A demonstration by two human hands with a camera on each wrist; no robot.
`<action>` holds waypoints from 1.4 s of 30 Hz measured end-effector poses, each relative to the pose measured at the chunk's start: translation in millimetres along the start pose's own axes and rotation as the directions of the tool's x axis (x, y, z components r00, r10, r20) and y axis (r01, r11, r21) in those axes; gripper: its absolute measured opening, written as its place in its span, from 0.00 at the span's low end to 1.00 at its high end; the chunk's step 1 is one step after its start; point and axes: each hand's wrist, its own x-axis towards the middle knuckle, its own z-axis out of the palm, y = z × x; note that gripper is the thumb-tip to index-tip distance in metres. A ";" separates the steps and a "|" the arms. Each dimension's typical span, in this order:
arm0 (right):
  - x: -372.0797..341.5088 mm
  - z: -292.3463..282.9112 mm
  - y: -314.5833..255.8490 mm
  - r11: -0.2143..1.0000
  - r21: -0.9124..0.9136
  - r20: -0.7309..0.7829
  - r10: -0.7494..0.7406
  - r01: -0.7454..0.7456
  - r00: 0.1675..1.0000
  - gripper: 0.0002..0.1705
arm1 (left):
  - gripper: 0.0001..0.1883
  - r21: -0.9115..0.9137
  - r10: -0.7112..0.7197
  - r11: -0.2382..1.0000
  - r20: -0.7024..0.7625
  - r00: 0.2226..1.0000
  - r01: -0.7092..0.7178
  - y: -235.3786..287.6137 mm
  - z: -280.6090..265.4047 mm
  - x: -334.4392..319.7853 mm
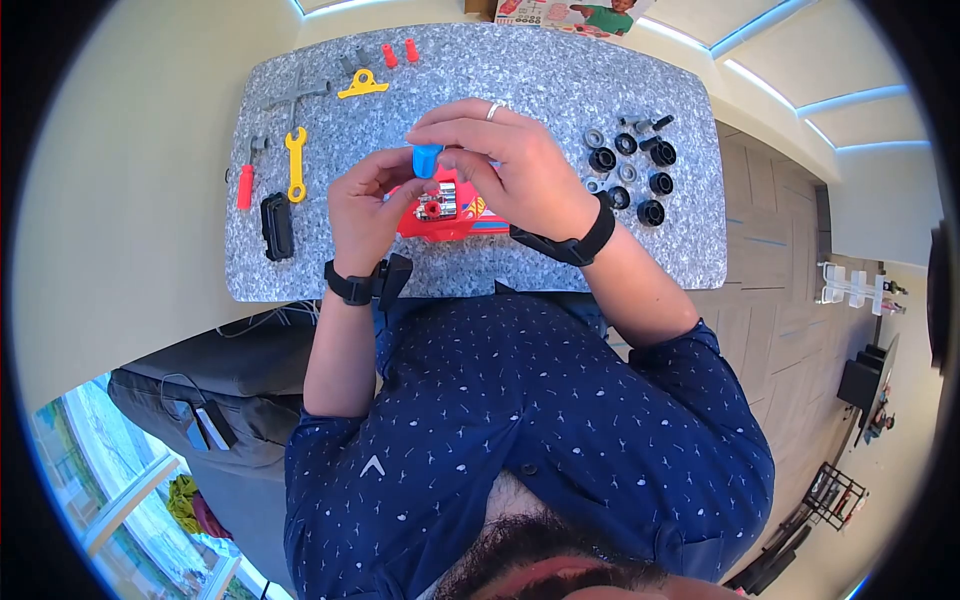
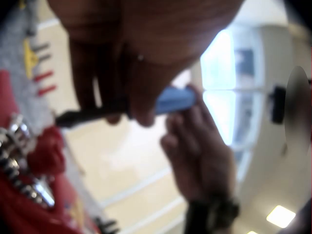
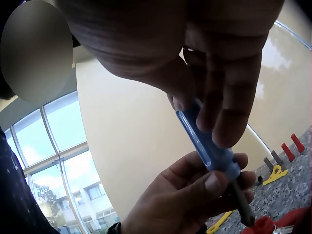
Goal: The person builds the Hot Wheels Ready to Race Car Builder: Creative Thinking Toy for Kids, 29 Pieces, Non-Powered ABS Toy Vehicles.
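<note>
Both hands hold a blue-handled screwdriver (image 1: 426, 161) above a red toy (image 1: 447, 228) with a chrome engine part (image 1: 440, 199). My left hand (image 1: 362, 207) pinches the handle's lower end, where the dark shaft (image 3: 240, 200) begins. My right hand (image 1: 525, 165) grips the upper end of the blue handle (image 3: 202, 139) with thumb and fingers. In the right wrist view the shaft slants down, its tip close to a red knob (image 3: 264, 225); whether they touch, I cannot tell. The left wrist view is blurred.
At the left lie a yellow wrench (image 1: 296, 165), a red-handled tool (image 1: 245, 188), a black part (image 1: 277, 227) and a grey tool (image 1: 297, 95). A yellow piece (image 1: 362, 84) and red pegs (image 1: 411, 51) lie at the back, several black wheels (image 1: 661, 153) at the right.
</note>
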 end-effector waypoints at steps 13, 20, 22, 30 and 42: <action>1.3 4.1 -6.8 0.991 -0.017 0.151 0.133 -0.132 0.980 0.21 | 0.21 -0.036 0.064 0.998 0.109 0.992 -0.060 -1.7 0.0 2.5; 6.5 16.2 6.7 0.999 0.044 0.061 0.013 -0.015 0.998 0.17 | 0.25 -0.126 -0.034 0.991 0.146 0.989 0.053 -9.4 -6.3 1.2; 5.7 14.0 10.3 0.997 0.060 0.108 0.035 -0.042 0.994 0.17 | 0.26 -0.143 -0.019 0.989 0.154 0.988 0.042 -9.6 -7.4 0.5; 7.1 15.1 5.7 0.989 0.010 0.039 0.150 -0.150 0.988 0.20 | 0.29 -0.161 0.015 0.987 0.082 0.997 -0.002 -13.3 -2.0 0.2; 1.4 20.4 9.5 0.991 0.077 -0.008 0.112 -0.111 0.994 0.19 | 0.34 -0.204 0.002 0.979 0.097 0.995 0.018 -2.1 4.1 2.6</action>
